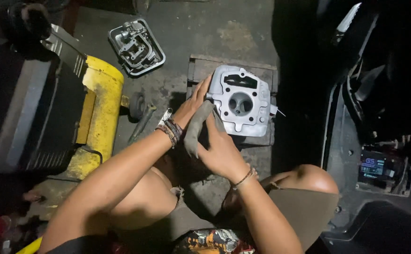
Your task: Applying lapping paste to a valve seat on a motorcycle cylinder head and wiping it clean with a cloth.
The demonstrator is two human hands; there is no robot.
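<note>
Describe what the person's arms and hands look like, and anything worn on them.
Both arms are bare, with no sleeves or gloves. The left hand has a stack of braided and beaded bands at its wrist, in dark and reddish tones with a pale tag. The right hand wears one thin braided cord bracelet at the wrist. No rings or watch show.

cylinder head (242,101) on wooden block (201,66) | metal tray (137,47) behind-left | compressor tank (99,113) left

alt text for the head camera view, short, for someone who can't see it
Seen from above, a person's left hand steadies a silver engine cylinder head on a wooden block while the right hand holds a grey rag beside it. A yellow machine and a metal engine cover sit on the concrete floor.
</note>
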